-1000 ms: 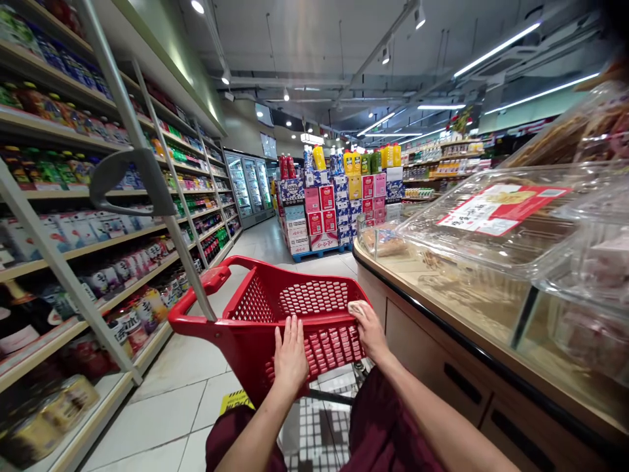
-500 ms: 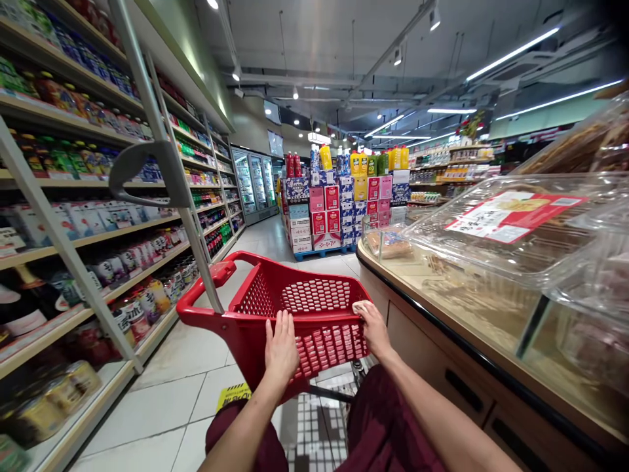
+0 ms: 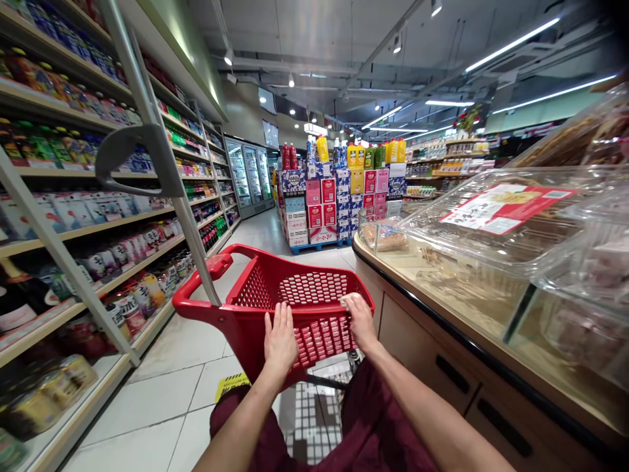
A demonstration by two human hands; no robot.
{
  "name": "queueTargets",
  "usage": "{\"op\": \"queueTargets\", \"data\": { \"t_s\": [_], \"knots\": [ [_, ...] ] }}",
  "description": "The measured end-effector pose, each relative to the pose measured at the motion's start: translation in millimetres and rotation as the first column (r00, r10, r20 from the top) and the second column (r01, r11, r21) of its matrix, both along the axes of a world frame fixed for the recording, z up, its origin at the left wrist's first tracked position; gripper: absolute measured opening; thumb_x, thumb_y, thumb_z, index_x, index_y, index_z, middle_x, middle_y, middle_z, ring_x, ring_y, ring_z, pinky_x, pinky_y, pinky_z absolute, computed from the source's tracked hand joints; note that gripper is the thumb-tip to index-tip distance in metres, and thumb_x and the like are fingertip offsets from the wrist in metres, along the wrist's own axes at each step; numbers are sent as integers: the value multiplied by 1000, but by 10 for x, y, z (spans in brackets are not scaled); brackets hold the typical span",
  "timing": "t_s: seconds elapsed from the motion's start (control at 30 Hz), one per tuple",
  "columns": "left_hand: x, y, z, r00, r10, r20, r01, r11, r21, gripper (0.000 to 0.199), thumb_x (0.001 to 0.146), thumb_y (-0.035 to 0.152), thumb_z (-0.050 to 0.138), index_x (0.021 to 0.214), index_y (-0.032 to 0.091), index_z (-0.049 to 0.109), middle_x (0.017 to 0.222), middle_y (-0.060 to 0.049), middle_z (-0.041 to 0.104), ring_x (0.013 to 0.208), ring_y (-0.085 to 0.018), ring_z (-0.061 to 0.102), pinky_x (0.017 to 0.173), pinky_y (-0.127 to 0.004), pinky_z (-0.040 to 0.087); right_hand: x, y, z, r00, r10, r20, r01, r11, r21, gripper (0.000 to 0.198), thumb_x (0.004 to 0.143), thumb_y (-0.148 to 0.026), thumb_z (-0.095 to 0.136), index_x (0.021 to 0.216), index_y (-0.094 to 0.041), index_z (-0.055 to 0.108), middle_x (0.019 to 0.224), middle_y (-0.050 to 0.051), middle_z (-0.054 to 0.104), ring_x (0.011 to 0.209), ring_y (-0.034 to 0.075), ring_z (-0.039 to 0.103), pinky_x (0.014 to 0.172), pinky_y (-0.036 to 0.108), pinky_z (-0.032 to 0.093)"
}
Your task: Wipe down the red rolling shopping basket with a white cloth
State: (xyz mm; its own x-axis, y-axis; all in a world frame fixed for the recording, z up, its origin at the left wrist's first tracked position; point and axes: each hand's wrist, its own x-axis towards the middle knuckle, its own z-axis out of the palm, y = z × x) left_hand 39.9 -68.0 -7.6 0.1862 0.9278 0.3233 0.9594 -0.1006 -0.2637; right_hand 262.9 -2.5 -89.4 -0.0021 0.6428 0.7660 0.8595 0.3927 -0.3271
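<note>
A red plastic shopping cart (image 3: pixel 250 328) with perforated walls stands side-on in front of me. On its near side, my left hand (image 3: pixel 281 337) lies flat against the wall just below the rim, fingers stretched out and holding nothing. Farther right along the same rim, my right hand (image 3: pixel 362 321) has its fingers curled over a small white cloth or wipe (image 3: pixel 350 299) pressed to the edge. Most of that cloth is hidden under the fingers. A grey pole with a grey handle (image 3: pixel 167 160) rises from the cart's left end.
Shelves of bottles and cans (image 3: pixel 122 255) line the left. A wooden counter with a black edge (image 3: pixel 422 288) holds clear food boxes (image 3: pixel 506 210) on the right. Stacked drink cartons (image 3: pixel 322 216) stand ahead, and a yellow floor sign (image 3: pixel 232 385) lies below the cart.
My right hand has slid left along the rim with the white cloth, uncovering the cart's right corner. The left hand stays flat on the wall. The view has shifted slightly.
</note>
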Motion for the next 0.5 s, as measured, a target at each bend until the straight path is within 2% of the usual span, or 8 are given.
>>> {"op": "queueTargets", "data": {
  "t_s": [0.07,0.13,0.17,0.27,0.33,0.37,0.5],
  "knots": [
    [-3,-12,19,1000,-10,-2,10,1000,-12,63,75,19,34,135,5,24,145,-12,18,135,-24,9,109,-47,4,-166,-13,35,990,129,62,-131,991,13,59,76,3,25,124,-22,48,128,5,49,127,16,32,102,39,31],
    [-19,-26,28,1000,-21,-10,21,1000,-20,63,75,18,34,136,6,24,145,-11,18,135,-23,8,109,-47,4,-172,-12,35,982,172,75,-174,985,18,58,77,2,27,125,-22,47,128,4,49,127,16,32,102,38,31],
    [-27,-33,27,1000,-21,-14,20,1000,-22,63,74,17,34,136,6,23,146,-10,17,135,-23,8,109,-47,4,-100,-7,17,988,142,54,-143,990,16,57,77,1,28,124,-22,48,127,4,50,126,16,33,102,38,31],
    [-20,-44,15,1000,3,-10,-3,1000,-26,66,73,15,34,136,5,21,146,-11,14,135,-23,7,109,-47,7,195,7,-64,996,-58,-63,58,998,-7,55,74,1,28,119,-20,53,119,8,55,121,19,39,100,42,33],
    [2,-45,16,1000,16,-3,-16,999,-29,66,72,16,35,136,4,21,146,-12,15,135,-24,7,109,-47,8,219,-1,-81,988,-118,-98,117,993,-20,56,72,2,28,117,-19,54,118,9,56,121,20,39,100,43,32],
    [9,-45,23,1000,19,-1,-19,999,-32,66,72,16,35,136,4,21,146,-12,15,135,-24,8,109,-47,8,154,-10,-69,992,-95,-88,94,995,-15,57,71,3,27,117,-18,54,119,9,54,122,20,38,101,43,32],
    [-49,-48,67,1000,-9,-6,9,999,-37,66,72,18,36,136,6,23,145,-10,18,135,-23,9,109,-46,7,-180,-35,17,988,145,51,-147,989,26,59,73,3,28,124,-21,48,126,5,50,126,17,33,102,39,31]
  ]
}}
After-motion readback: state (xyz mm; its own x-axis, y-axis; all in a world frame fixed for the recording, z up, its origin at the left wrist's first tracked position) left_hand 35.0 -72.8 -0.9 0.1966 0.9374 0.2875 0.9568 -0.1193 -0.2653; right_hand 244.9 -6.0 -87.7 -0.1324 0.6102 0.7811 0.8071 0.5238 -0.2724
